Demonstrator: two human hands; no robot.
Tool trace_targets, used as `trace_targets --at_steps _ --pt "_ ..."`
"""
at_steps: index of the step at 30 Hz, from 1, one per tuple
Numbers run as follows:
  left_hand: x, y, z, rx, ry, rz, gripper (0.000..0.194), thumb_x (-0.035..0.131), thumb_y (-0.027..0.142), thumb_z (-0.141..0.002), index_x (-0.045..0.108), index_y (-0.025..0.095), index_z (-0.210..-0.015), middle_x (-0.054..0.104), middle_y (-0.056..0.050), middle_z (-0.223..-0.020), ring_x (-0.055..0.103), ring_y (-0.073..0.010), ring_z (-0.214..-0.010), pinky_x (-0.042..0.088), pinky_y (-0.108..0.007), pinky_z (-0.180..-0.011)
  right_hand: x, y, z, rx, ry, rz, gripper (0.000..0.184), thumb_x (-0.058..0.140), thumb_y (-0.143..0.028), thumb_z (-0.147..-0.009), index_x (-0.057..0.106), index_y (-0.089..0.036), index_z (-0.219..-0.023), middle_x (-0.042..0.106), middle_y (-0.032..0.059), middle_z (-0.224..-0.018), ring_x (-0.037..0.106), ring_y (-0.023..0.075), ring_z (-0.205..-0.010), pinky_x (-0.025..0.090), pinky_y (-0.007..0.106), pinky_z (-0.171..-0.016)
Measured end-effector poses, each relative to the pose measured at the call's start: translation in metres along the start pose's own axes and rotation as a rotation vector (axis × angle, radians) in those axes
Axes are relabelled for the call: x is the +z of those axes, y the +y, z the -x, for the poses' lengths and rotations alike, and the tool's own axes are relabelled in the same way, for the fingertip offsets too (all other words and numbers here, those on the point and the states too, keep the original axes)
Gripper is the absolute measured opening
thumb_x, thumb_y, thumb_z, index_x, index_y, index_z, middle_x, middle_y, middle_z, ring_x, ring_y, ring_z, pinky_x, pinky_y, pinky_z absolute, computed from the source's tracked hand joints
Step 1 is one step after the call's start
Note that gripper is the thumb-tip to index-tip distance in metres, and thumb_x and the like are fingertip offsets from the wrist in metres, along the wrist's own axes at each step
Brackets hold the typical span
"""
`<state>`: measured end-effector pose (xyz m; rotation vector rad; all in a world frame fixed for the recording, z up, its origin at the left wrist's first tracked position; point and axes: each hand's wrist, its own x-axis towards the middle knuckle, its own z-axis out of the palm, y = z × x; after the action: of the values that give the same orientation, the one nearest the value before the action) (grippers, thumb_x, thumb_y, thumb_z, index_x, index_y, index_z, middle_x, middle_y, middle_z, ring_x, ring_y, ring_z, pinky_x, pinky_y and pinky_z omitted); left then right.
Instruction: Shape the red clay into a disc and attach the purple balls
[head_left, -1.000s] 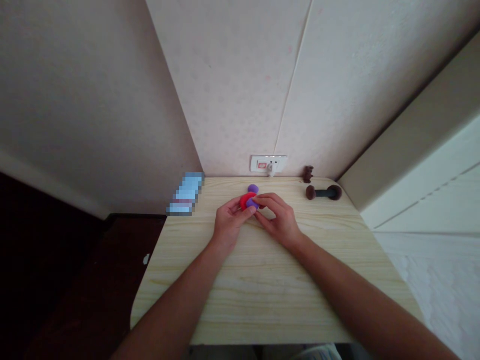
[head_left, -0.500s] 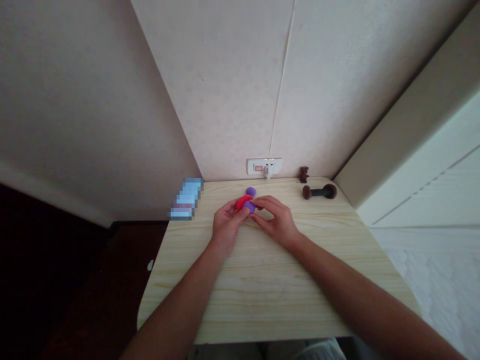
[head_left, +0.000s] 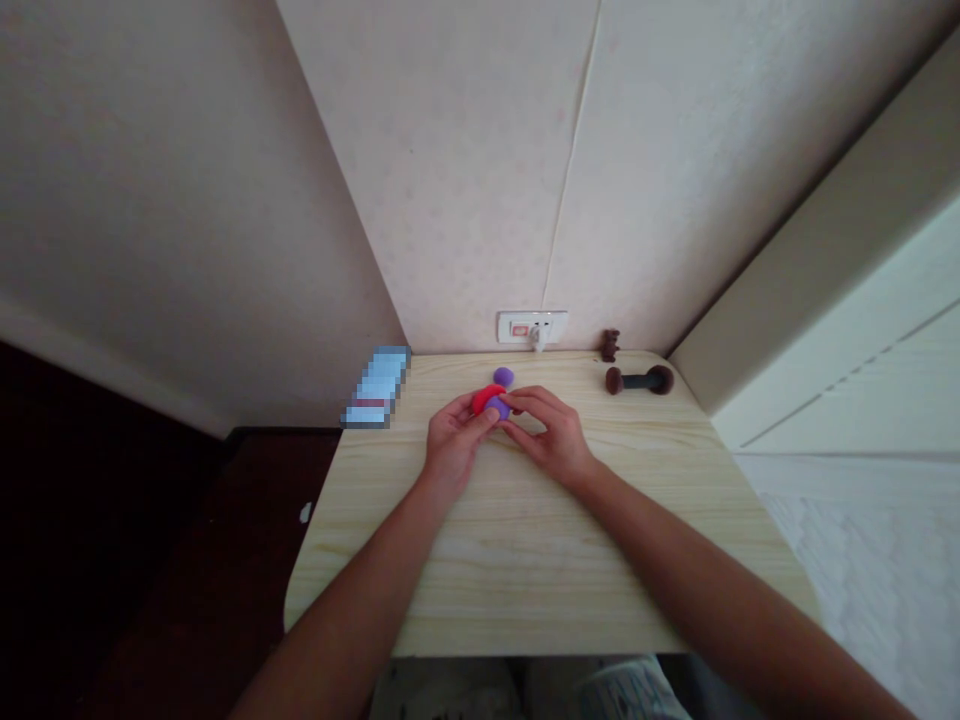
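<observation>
Over the middle back of the table, both hands meet around a red rounded piece [head_left: 487,394] with a purple piece [head_left: 498,409] against its near side. They have a matte look like modelling clay, but I cannot be sure of the material. My left hand [head_left: 452,438] grips the two pieces, its thumb on the purple one and its fingers behind the red. My right hand [head_left: 555,430] pinches the purple piece's right edge with its fingertips. Just beyond the hands, a separate purple ball [head_left: 503,377] lies on the table.
The pale wooden table [head_left: 555,560] stands against the wall. At its back right are a dumbbell-shaped brown and black object [head_left: 639,381] and a small dark brown figurine [head_left: 610,345]. A pixelated phone-like object [head_left: 377,388] lies at the left edge. A socket [head_left: 531,327] holds a white plug.
The purple piece in my hands now shows larger and rounder in front of the red one, which is partly covered. Both hands stay together; the view has shifted slightly.
</observation>
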<state>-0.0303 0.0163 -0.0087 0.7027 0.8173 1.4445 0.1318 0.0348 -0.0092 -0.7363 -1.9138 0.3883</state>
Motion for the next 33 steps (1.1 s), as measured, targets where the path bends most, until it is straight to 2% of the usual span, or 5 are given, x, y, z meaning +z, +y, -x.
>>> trace_targets --at_steps 7,13,18,26,33 --pt "-0.0019 -0.0069 -0.0054 0.066 0.020 -0.064 0.051 0.095 0.026 -0.059 0.073 0.015 -0.104 0.076 -0.008 -0.106 0.072 -0.0181 -0.095 0.052 -0.034 -0.095 0.0023 0.0029 0.0014 0.010 -0.005 0.016 0.031 0.067 -0.028 -0.094 0.068 -0.024 -0.125 0.070 0.0103 -0.111 0.068 0.0215 -0.096 0.061 0.039 -0.086" --pt "-0.0004 -0.0058 -0.0047 0.028 -0.003 -0.080 0.045 0.092 0.030 -0.063 0.076 0.015 -0.103 0.077 -0.008 -0.100 0.071 -0.0184 -0.088 0.056 -0.030 -0.082 0.0010 0.0026 0.0014 0.028 -0.010 0.014 0.035 0.069 -0.034 -0.093 0.066 -0.024 -0.127 0.070 0.0104 -0.110 0.067 0.0213 -0.090 0.061 0.040 -0.085" --pt "-0.0003 -0.0044 -0.0024 0.011 -0.037 -0.060 0.044 0.092 0.029 -0.063 0.078 0.015 -0.102 0.078 -0.008 -0.099 0.072 -0.0181 -0.085 0.056 -0.031 -0.081 0.0013 0.0016 0.0020 0.001 -0.012 0.029 0.026 0.068 -0.035 -0.094 0.070 -0.024 -0.118 0.070 0.0100 -0.106 0.068 0.0230 -0.099 0.060 0.040 -0.089" --pt "-0.0010 -0.0025 -0.0035 -0.042 -0.037 -0.019 0.040 0.090 0.031 -0.067 0.076 0.014 -0.100 0.078 -0.007 -0.096 0.072 -0.0174 -0.082 0.056 -0.028 -0.073 0.0014 0.0016 0.0027 -0.005 0.014 0.015 0.032 0.072 -0.029 -0.091 0.068 -0.024 -0.123 0.068 0.0100 -0.109 0.067 0.0226 -0.098 0.061 0.040 -0.088" --pt "0.0000 0.0000 -0.0041 -0.076 -0.030 0.011 0.044 0.091 0.027 -0.065 0.071 0.015 -0.102 0.077 -0.006 -0.094 0.072 -0.0174 -0.082 0.056 -0.031 -0.077 -0.0002 0.0015 0.0023 0.043 -0.003 -0.002 0.031 0.068 -0.030 -0.093 0.067 -0.025 -0.123 0.068 0.0093 -0.111 0.066 0.0203 -0.088 0.061 0.039 -0.083"
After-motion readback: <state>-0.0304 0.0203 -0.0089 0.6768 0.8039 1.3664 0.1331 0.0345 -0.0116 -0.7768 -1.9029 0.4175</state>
